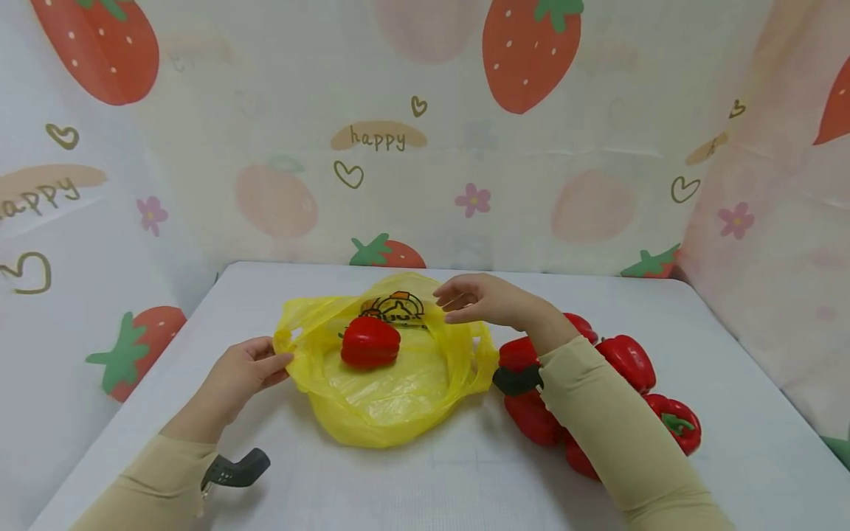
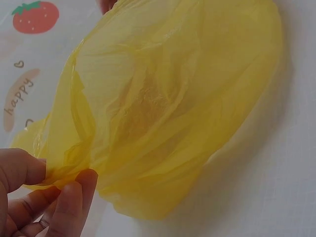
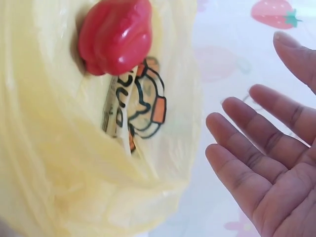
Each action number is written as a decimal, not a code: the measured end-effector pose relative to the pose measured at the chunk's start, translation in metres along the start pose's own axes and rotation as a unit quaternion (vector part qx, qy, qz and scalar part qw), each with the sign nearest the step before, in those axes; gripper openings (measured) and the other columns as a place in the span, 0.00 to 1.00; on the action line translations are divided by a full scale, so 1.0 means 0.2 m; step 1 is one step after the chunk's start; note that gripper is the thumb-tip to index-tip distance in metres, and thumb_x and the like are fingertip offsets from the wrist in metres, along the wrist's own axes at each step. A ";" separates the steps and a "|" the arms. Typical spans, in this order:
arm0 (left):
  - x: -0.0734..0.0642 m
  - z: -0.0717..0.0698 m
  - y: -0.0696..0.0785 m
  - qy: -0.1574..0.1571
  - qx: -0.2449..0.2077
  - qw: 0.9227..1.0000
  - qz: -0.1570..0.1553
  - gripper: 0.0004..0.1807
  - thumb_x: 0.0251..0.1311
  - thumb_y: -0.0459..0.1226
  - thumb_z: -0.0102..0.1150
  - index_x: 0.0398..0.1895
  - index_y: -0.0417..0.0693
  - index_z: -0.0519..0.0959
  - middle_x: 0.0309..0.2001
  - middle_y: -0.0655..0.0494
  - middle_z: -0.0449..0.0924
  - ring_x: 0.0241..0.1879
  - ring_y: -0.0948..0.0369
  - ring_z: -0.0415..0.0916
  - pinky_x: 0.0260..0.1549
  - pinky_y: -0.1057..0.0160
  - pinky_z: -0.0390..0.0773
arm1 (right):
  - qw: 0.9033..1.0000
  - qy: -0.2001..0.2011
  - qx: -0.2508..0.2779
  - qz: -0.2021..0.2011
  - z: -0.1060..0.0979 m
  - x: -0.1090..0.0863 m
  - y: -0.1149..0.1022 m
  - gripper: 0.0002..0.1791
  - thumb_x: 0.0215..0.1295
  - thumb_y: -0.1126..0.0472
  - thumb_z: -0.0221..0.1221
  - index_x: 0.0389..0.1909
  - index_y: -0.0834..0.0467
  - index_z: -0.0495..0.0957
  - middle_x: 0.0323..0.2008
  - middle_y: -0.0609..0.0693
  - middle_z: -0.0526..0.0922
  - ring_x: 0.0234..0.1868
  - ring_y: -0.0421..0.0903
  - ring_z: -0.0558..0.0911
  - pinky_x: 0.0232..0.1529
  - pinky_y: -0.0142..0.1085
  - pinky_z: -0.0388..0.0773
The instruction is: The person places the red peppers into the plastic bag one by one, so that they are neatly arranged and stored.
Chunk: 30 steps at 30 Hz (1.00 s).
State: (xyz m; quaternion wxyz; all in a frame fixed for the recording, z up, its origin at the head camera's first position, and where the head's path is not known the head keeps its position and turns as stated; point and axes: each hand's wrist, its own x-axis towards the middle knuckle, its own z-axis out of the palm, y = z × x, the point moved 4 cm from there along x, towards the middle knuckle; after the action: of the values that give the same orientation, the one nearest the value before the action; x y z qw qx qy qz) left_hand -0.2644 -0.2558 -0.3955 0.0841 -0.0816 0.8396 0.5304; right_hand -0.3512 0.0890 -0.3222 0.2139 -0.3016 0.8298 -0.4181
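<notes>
A yellow plastic bag (image 1: 385, 424) lies spread on the table with its mouth open toward me. Inside it rests one red bell pepper (image 1: 370, 343), which the right wrist view shows beside a printed cartoon logo (image 3: 148, 103). My left hand (image 1: 249, 369) pinches the bag's left handle between thumb and fingers, as the left wrist view (image 2: 54, 192) shows up close. Over the bag's right side hovers my right hand (image 1: 488, 301), its palm bare and fingers loosely extended (image 3: 276, 163), holding nothing.
Several red bell peppers (image 1: 627, 361) are heaped on the white table (image 1: 425, 494) to the right, partly hidden behind my right forearm. Wrist-worn dark devices (image 1: 239, 468) jut from both sleeves. A strawberry-patterned curtain (image 1: 425, 199) encloses the back and sides.
</notes>
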 end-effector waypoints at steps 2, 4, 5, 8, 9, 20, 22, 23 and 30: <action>0.00 0.00 0.00 -0.001 0.001 1.000 0.002 0.29 0.59 0.49 0.56 0.57 0.38 0.68 0.53 0.43 0.72 0.42 0.60 0.76 0.44 0.64 0.77 | 1.000 0.001 -0.004 0.004 -0.02 -0.03 0.00 0.22 0.59 0.59 0.60 0.55 0.55 0.71 0.52 0.52 0.76 0.54 0.48 0.75 0.54 0.41 0.73; 0.01 -0.01 0.00 -0.002 0.003 1.000 0.001 0.29 0.59 0.49 0.56 0.57 0.38 0.68 0.53 0.44 0.72 0.42 0.60 0.76 0.44 0.64 0.77 | 1.000 0.005 -0.007 0.008 -0.04 -0.07 0.01 0.22 0.59 0.59 0.60 0.55 0.55 0.71 0.53 0.54 0.75 0.54 0.49 0.74 0.54 0.41 0.73; 0.01 -0.01 0.00 -0.002 0.004 1.000 0.002 0.29 0.59 0.49 0.56 0.57 0.38 0.68 0.53 0.44 0.72 0.42 0.60 0.76 0.44 0.64 0.77 | 1.000 0.007 -0.009 0.010 -0.06 -0.09 0.01 0.22 0.59 0.59 0.60 0.55 0.56 0.71 0.54 0.55 0.75 0.55 0.50 0.74 0.54 0.42 0.73; 0.02 -0.01 0.00 -0.003 0.008 1.000 -0.001 0.29 0.58 0.50 0.56 0.56 0.40 0.68 0.53 0.45 0.73 0.43 0.60 0.75 0.44 0.65 0.77 | 1.000 0.017 -0.016 0.015 -0.10 -0.15 0.02 0.21 0.60 0.59 0.59 0.55 0.55 0.72 0.54 0.56 0.75 0.55 0.50 0.74 0.54 0.42 0.73; 0.02 -0.01 0.00 -0.003 0.009 1.000 -0.001 0.29 0.58 0.50 0.56 0.56 0.40 0.68 0.53 0.45 0.73 0.43 0.60 0.75 0.44 0.65 0.77 | 0.999 0.020 -0.020 0.015 -0.12 -0.17 0.03 0.20 0.60 0.59 0.59 0.55 0.55 0.72 0.54 0.56 0.75 0.55 0.50 0.74 0.54 0.42 0.73; 0.02 -0.02 0.01 -0.006 0.003 1.000 -0.001 0.29 0.58 0.50 0.56 0.56 0.39 0.68 0.53 0.44 0.72 0.42 0.60 0.75 0.44 0.65 0.77 | 0.998 0.041 -0.031 0.027 -0.25 -0.39 0.12 0.22 0.60 0.56 0.59 0.55 0.56 0.70 0.53 0.54 0.76 0.54 0.51 0.74 0.51 0.42 0.75; 0.02 -0.01 0.01 -0.004 0.006 1.000 -0.004 0.29 0.58 0.50 0.56 0.57 0.39 0.68 0.53 0.44 0.72 0.43 0.60 0.75 0.44 0.65 0.77 | 0.998 0.043 -0.032 0.027 -0.26 -0.43 0.13 0.22 0.60 0.57 0.59 0.55 0.57 0.70 0.53 0.55 0.75 0.54 0.51 0.74 0.51 0.42 0.75; 0.02 -0.01 0.01 -0.004 0.008 1.000 -0.006 0.30 0.58 0.50 0.56 0.57 0.40 0.68 0.53 0.44 0.72 0.43 0.59 0.75 0.44 0.65 0.77 | 0.998 0.044 -0.031 0.027 -0.27 -0.45 0.14 0.22 0.61 0.57 0.59 0.55 0.58 0.70 0.53 0.55 0.75 0.54 0.52 0.75 0.50 0.41 0.76; 0.02 -0.01 0.01 -0.001 0.011 1.000 0.000 0.28 0.59 0.50 0.55 0.55 0.39 0.69 0.52 0.44 0.73 0.43 0.60 0.75 0.44 0.65 0.77 | 0.995 0.068 -0.045 0.050 -0.33 -0.61 0.19 0.23 0.60 0.56 0.59 0.56 0.57 0.70 0.50 0.53 0.78 0.54 0.54 0.74 0.49 0.40 0.76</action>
State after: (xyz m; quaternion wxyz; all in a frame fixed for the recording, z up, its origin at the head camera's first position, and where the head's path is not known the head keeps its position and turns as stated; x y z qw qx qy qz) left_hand -0.2683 -0.2564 -0.3948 0.0858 -0.0800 0.8454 0.5210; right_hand -0.3152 0.2272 -0.3043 0.1638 -0.2401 0.8745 -0.3884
